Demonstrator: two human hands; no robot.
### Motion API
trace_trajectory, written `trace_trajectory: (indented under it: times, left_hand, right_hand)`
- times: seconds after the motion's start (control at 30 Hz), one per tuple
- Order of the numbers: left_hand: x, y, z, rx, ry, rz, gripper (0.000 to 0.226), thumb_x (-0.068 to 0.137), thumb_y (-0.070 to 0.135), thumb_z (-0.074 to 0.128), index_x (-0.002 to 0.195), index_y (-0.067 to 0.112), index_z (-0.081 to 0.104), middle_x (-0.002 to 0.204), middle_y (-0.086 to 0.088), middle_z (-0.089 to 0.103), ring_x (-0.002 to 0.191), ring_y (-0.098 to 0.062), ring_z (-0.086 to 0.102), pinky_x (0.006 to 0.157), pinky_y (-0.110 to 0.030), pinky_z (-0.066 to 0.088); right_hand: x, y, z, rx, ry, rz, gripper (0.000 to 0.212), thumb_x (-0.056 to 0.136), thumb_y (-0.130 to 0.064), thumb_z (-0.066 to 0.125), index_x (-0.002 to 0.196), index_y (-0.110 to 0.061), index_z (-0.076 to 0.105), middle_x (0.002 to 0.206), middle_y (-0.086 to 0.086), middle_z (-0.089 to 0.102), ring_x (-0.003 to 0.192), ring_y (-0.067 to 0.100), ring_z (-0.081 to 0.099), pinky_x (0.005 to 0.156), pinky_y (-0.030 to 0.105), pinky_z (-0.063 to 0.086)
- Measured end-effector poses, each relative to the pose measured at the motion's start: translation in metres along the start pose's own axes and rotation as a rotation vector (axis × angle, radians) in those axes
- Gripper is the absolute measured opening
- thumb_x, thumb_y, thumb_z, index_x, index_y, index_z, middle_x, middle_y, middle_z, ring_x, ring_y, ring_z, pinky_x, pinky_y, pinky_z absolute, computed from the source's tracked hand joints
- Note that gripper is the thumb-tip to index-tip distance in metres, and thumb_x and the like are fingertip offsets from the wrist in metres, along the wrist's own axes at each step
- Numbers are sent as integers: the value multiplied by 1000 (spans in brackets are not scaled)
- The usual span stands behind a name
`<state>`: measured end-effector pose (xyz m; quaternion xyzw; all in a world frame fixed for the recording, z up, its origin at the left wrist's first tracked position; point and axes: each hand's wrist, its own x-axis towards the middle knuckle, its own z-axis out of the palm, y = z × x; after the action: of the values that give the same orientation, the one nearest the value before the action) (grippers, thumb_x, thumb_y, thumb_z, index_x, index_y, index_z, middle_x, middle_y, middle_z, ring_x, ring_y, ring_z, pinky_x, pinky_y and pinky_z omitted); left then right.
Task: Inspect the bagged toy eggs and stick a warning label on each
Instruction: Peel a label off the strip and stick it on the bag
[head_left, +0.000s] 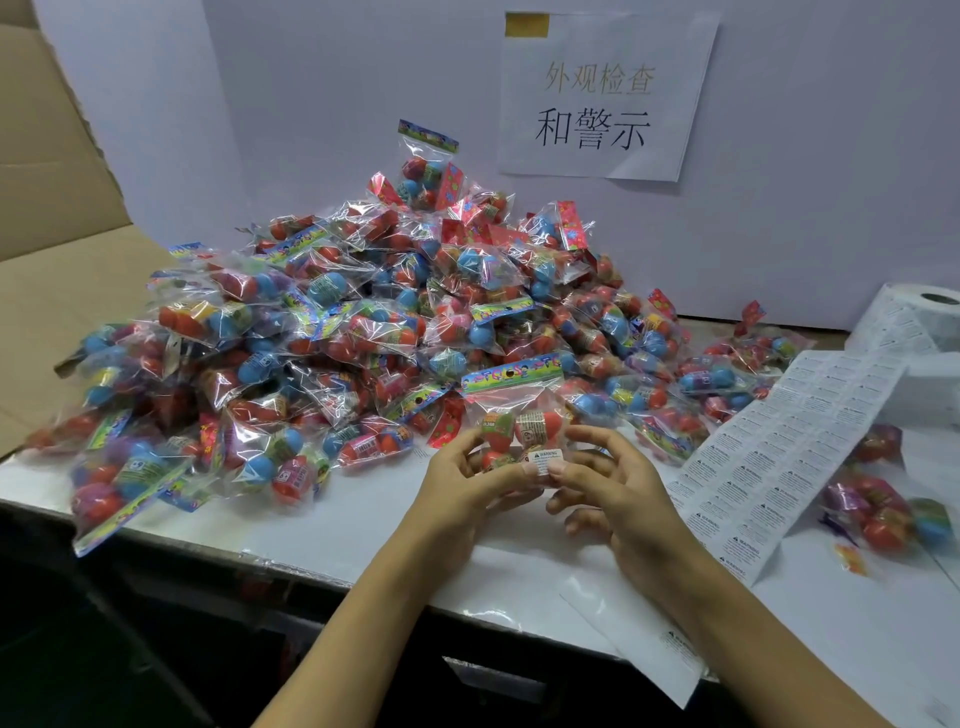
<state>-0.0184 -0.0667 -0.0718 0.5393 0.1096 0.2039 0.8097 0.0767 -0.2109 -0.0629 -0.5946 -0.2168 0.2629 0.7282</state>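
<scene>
Big pile of bagged eggs (332, 332) at left/centre of desk (363, 525), apparently unlabelled, so most work left. Centre: left hand (467, 483) & right hand (613, 483) each have a grip on one bag (519, 415), thumbs pressing warning label (546, 459) on. Right: label strip (779, 452), few bags (883, 509) beside it, maybe done.
</scene>
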Motion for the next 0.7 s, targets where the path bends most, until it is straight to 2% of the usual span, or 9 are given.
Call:
trace_trajectory:
  times: [0.13,0.33,0.53,0.63,0.7]
  left_hand:
    - [0,-1,-1,19,16,12,47,70,5,82,115,7,69,100,-20,77,87,-30,76,77,-33,60]
    - [0,0,-1,27,25,27,45,71,2,76,114,9,69,100,-20,77,88,-31,75,77,-34,61]
    - [-1,2,2,11,37,16,48,69,2,71,117,4,64,101,-20,77,88,-31,76,74,-33,61]
    - [-3,4,3,21,28,9,50,72,9,77,120,5,64,104,-19,76,89,-34,75,76,-37,62]
    - [-4,5,5,30,32,6,47,75,16,83,118,9,66,107,-17,76,92,-34,75,78,-41,62]
  right_hand:
    - [1,1,-1,-6,25,-25,62,62,-23,85,119,-15,63,105,24,69,64,28,70,48,30,53]
    - [5,3,-3,0,28,-26,65,62,-16,94,119,-11,63,101,23,73,68,32,73,48,31,55]
    - [5,3,-5,37,25,-24,47,70,-13,73,115,-10,63,82,14,75,63,28,70,49,31,55]
    - [3,3,-3,22,32,-30,44,72,-23,76,113,-12,65,78,10,73,61,25,67,49,30,53]
    - [1,2,0,-52,40,-47,44,71,-33,83,110,-18,68,83,6,74,59,23,66,47,27,49]
